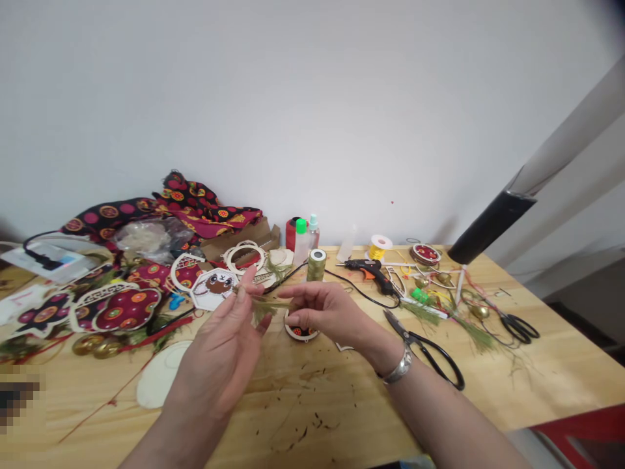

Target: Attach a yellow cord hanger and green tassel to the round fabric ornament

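Observation:
Olive-green threads (267,309) stretch between my two hands above the wooden table. My left hand (227,345) pinches them between thumb and fingers, with loose strands hanging below. The fingers of my right hand (325,316) are bent around the right end of the threads, thumb below; a silver bracelet is on that wrist. Partly hidden under my right hand lies a round patterned piece (294,331) with a pale rim. Behind my hands stands a spool of olive thread (316,264).
Black scissors (424,348) lie right of my right hand, with a glue gun (371,272) behind. Bottles (301,242) stand near the wall. Patterned ornaments (127,307) and cloth (195,208) crowd the left. More scissors (520,327) and tassels (476,334) lie at right.

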`<state>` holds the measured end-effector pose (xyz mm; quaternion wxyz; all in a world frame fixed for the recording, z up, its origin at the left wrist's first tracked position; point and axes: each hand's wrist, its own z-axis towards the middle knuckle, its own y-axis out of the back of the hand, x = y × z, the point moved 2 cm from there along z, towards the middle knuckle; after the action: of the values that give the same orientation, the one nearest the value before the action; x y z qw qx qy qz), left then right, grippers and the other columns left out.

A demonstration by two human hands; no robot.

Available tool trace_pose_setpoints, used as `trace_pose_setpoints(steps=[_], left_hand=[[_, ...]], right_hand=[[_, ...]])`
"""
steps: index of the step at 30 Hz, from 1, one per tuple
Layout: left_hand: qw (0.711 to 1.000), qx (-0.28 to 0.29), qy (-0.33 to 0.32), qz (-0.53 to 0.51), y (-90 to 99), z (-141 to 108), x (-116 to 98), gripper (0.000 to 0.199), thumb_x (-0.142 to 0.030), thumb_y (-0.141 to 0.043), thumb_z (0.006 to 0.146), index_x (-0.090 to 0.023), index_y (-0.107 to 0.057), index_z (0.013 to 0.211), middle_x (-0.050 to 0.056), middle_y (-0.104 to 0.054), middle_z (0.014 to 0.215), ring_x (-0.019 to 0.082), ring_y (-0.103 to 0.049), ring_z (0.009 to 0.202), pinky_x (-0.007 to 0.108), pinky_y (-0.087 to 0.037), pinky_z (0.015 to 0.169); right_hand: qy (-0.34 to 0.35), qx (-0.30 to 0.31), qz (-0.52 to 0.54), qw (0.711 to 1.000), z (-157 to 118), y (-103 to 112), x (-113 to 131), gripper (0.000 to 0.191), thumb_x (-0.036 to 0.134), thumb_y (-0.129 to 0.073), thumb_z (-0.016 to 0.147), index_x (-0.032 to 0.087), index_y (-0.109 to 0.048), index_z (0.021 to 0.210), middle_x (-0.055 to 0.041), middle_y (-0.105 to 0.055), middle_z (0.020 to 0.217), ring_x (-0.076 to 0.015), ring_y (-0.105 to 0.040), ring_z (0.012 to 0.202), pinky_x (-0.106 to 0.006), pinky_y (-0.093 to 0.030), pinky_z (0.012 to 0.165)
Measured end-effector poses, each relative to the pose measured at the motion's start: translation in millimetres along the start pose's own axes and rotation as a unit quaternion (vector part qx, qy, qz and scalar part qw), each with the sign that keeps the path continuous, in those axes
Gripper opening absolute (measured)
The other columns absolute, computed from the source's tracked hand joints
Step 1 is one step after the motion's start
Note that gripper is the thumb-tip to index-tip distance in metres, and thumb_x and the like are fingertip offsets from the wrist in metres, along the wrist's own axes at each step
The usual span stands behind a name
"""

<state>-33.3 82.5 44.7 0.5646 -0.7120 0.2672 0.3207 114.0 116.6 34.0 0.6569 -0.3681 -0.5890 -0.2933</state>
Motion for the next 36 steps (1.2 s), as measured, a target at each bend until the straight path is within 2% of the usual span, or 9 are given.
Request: trace_pose_setpoints(steps=[3,6,11,17,21,24,28,31,36], left_hand=[[0.999,-0.023,0.025,-0.029,-0.9,-1.2,-1.0,0.019,-0.016,-0.055,0.087,-0.023,-0.071,0.078,-0.002,-0.066,0.108,0.012,-0.058,0.088,0.021,-0.052,0.061],[0.997,-0.041,0.037,-0.058,-3.5,-2.6,-2.2,0.019,-0.017,-0.056,0.087,-0.024,-0.070,0.076,-0.003,-0.067,0.102,0.012,-0.059,0.084,0.021,-0.052,0.059],[0.996,-0.021,0.035,-0.082,-11.4,1.9,-6.2,0.024,-0.021,-0.053,0.091,-0.024,-0.068,0.072,-0.003,-0.067,0.092,0.010,-0.059,0.083,0.019,-0.050,0.059],[0.997,0.015,-0.038,-0.062,-27.3,8.3,-17.5,0.020,-0.024,-0.058,0.088,-0.026,-0.069,0.072,-0.007,-0.066,0.110,0.009,-0.055,0.103,0.016,-0.048,0.069],[0.994,0.053,-0.091,-0.028,-37.8,-4.1,-24.0,0.014,-0.027,-0.059,0.088,-0.028,-0.071,0.080,-0.008,-0.065,0.121,0.012,-0.043,0.127,0.018,-0.047,0.084],[0.993,0.065,-0.100,-0.011,-39.9,-14.4,-27.0,0.013,-0.031,-0.061,0.086,-0.026,-0.071,0.081,-0.003,-0.072,0.106,0.018,-0.047,0.125,0.026,-0.048,0.089],[0.991,0.089,-0.096,-0.023,-39.9,-24.0,-32.9,0.015,-0.030,-0.062,0.086,-0.026,-0.069,0.074,-0.004,-0.073,0.079,0.019,-0.049,0.125,0.031,-0.044,0.101],[0.992,0.092,-0.084,-0.028,-41.0,-30.0,-38.7,0.013,-0.029,-0.063,0.084,-0.026,-0.070,0.074,-0.003,-0.071,0.078,0.018,-0.049,0.124,0.032,-0.041,0.106],[0.996,0.060,-0.064,-0.008,-40.3,-37.7,-45.9,0.011,-0.034,-0.066,0.081,-0.028,-0.070,0.073,0.001,-0.072,0.085,0.022,-0.052,0.121,0.033,-0.046,0.101]], right_hand=[[0.079,-0.058,-0.075,0.992,-0.1,-1.5,-3.7,0.035,0.024,-0.071,0.072,0.018,-0.068,0.106,0.0051,-0.054,0.064,-0.0076,-0.043,0.054,-0.024,-0.038,0.053],[0.160,-0.114,-0.195,0.961,-1.5,-3.6,-3.3,0.033,0.020,-0.069,0.074,0.020,-0.067,0.108,0.0031,-0.057,0.068,-0.0102,-0.048,0.060,-0.025,-0.043,0.060],[0.212,-0.137,-0.295,0.922,2.4,-6.9,4.4,0.027,0.021,-0.064,0.079,0.020,-0.067,0.106,-0.0012,-0.063,0.075,-0.0142,-0.054,0.068,-0.028,-0.046,0.068],[0.228,-0.122,-0.308,0.916,23.7,-0.5,21.6,0.029,0.016,-0.060,0.079,0.020,-0.066,0.108,-0.0039,-0.069,0.089,-0.0148,-0.061,0.075,-0.027,-0.048,0.072],[0.240,-0.146,-0.345,0.896,40.1,12.3,35.4,0.028,0.013,-0.057,0.078,0.016,-0.067,0.104,-0.0028,-0.067,0.078,-0.0149,-0.058,0.070,-0.028,-0.047,0.070],[0.246,-0.178,-0.346,0.888,49.5,23.2,43.6,0.029,0.010,-0.054,0.076,0.015,-0.067,0.102,-0.0038,-0.067,0.080,-0.0156,-0.059,0.073,-0.030,-0.047,0.075],[0.250,-0.228,-0.332,0.881,56.1,34.2,54.0,0.027,0.012,-0.054,0.076,0.016,-0.068,0.099,-0.0047,-0.070,0.087,-0.0160,-0.062,0.081,-0.033,-0.048,0.083],[0.247,-0.262,-0.314,0.878,58.1,41.9,65.2,0.024,0.022,-0.061,0.077,0.015,-0.069,0.098,-0.0061,-0.070,0.086,-0.0174,-0.063,0.082,-0.035,-0.049,0.082],[0.250,-0.315,-0.277,0.872,54.7,57.8,96.0,0.032,0.030,-0.065,0.076,0.012,-0.068,0.102,-0.0075,-0.070,0.085,-0.0176,-0.064,0.083,-0.037,-0.049,0.083]])
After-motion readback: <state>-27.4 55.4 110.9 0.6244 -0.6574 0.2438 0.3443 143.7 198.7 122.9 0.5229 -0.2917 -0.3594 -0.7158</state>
